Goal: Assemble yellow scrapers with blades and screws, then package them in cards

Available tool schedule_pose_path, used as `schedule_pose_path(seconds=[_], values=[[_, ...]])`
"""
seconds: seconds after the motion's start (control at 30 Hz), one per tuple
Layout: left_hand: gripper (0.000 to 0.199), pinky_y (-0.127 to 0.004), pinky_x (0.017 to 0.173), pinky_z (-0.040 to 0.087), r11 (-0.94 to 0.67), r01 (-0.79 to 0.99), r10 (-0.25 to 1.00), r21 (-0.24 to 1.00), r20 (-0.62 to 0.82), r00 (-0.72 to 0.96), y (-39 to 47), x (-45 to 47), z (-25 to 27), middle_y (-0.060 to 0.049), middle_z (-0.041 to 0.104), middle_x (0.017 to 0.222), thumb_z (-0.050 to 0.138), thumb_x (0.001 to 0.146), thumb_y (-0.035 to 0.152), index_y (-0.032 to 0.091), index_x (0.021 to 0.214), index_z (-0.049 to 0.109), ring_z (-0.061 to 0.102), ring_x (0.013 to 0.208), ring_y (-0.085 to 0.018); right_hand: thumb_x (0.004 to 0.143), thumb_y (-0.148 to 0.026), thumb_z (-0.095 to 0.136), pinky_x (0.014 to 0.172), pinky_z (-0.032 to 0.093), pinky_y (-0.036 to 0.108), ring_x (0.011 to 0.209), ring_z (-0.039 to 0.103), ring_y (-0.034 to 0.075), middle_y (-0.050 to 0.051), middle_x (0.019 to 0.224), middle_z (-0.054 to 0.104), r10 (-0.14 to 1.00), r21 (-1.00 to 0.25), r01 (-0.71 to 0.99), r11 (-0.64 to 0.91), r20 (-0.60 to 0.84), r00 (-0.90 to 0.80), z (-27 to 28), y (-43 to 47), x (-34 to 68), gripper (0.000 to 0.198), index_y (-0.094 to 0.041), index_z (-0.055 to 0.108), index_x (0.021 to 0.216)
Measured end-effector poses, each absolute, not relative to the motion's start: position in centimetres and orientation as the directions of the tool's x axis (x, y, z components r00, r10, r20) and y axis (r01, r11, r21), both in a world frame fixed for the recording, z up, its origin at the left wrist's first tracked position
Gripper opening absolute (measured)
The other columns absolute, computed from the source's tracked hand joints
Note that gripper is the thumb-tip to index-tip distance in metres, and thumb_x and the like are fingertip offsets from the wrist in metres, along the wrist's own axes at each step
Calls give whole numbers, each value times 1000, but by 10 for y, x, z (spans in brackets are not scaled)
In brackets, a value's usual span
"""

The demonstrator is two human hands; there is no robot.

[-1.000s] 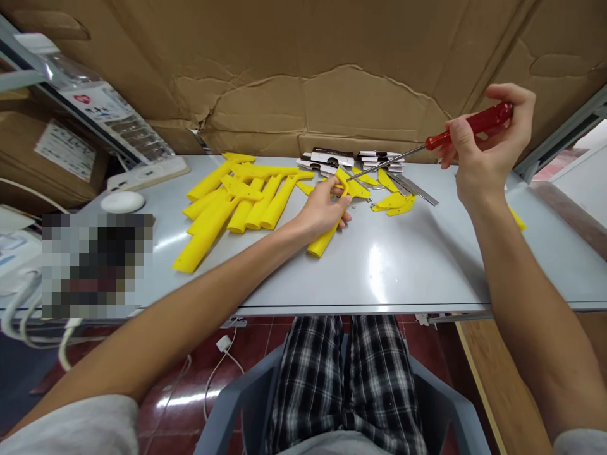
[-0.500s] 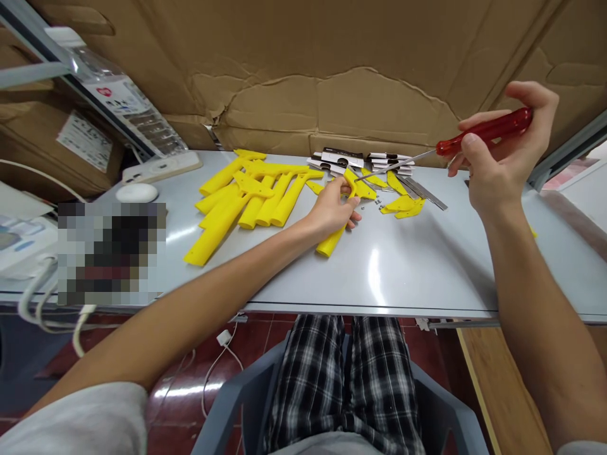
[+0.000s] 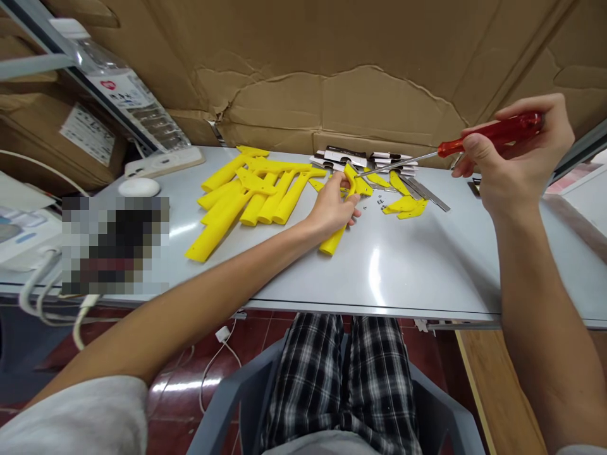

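Note:
My left hand (image 3: 336, 203) is closed around a yellow plastic scraper handle (image 3: 333, 242), whose round end points toward me on the table. With my right hand (image 3: 519, 151) I grip a screwdriver (image 3: 496, 134) by its red handle. Its long metal shaft slants down to the left, and the tip is at the head of the held yellow piece. Whether the tip sits in a screw is too small to tell. Several tiny screws (image 3: 380, 202) lie just right of my left hand. Beyond them are loose flat yellow pieces (image 3: 405, 206) and thin metal blades (image 3: 429, 193).
Several yellow handles (image 3: 218, 224) lie piled on the left of the table. Small black-and-white packets (image 3: 341, 156) are at the back against the cardboard (image 3: 379, 101). A water bottle (image 3: 128, 88), a power strip (image 3: 165, 162) and a white rounded object (image 3: 139, 188) stand at the far left.
My right hand and the screwdriver handle have shifted slightly right and down, with the fingers turned around the handle. My left hand keeps its hold on the yellow piece.

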State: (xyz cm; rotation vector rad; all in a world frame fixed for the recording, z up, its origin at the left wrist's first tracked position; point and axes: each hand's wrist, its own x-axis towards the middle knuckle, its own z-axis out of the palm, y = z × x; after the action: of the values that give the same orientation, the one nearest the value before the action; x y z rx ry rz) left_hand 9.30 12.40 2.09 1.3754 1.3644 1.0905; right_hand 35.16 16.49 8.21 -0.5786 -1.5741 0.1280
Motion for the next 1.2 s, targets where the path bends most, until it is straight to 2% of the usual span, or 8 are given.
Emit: schedule_pose_path(seconds=[0.13,0.27,0.37,0.57,0.7,0.83,0.97,1.2], values=[[19,-22,43,49,-21,226,1000,974,21,6,125,93,20,-16,52,152,56,104,9,20,120,53,67,61,-6,71,-51,95,32,41,23,49,66,14,-5,73,54,402,-402,316,859,913,68,80,167,351,48,-22,61,89],[21,-21,45,48,-32,228,999,973,30,11,125,93,18,-15,54,151,57,104,10,21,122,55,67,62,-5,85,-61,80,35,41,22,59,71,16,1,90,73,388,-378,271,885,921,18,77,170,351,46,-25,59,105],[24,-20,46,48,-34,242,999,970,31,16,125,93,17,-15,55,151,57,104,12,22,125,56,67,63,-6,86,-64,77,35,41,23,61,71,16,3,102,78,399,-389,225,893,917,2,77,173,353,48,-28,61,114],[26,-20,47,48,-19,245,1000,969,17,10,125,93,18,-16,54,152,57,104,13,22,128,56,67,63,-6,85,-59,81,39,39,22,47,63,14,-2,75,71,347,-330,295,897,938,-6,78,173,354,50,-28,65,120],[24,-20,47,48,-18,252,1000,968,16,9,125,93,18,-15,54,153,56,104,13,22,126,55,67,63,-5,85,-55,82,40,34,20,46,63,14,-2,67,62,319,-300,404,864,948,21,78,169,352,38,-23,67,97],[22,-21,46,49,-34,262,999,964,30,20,125,93,18,-16,54,152,56,104,13,21,124,54,66,61,-5,85,-65,77,41,37,23,57,71,20,0,72,65,331,-310,381,871,943,10,76,168,352,46,-25,64,104],[21,-21,45,49,-25,255,1000,967,21,17,125,93,19,-16,52,153,56,104,12,20,123,53,66,61,-6,77,-69,81,40,45,28,78,76,25,5,94,74,333,-308,324,894,943,-22,76,169,352,59,-28,63,115],[23,-19,47,48,-4,254,1000,967,3,6,125,93,19,-15,54,152,57,104,12,22,125,54,66,64,-5,78,-59,86,35,42,27,46,61,15,2,86,77,380,-349,296,889,924,-51,79,167,352,55,-28,62,116]])
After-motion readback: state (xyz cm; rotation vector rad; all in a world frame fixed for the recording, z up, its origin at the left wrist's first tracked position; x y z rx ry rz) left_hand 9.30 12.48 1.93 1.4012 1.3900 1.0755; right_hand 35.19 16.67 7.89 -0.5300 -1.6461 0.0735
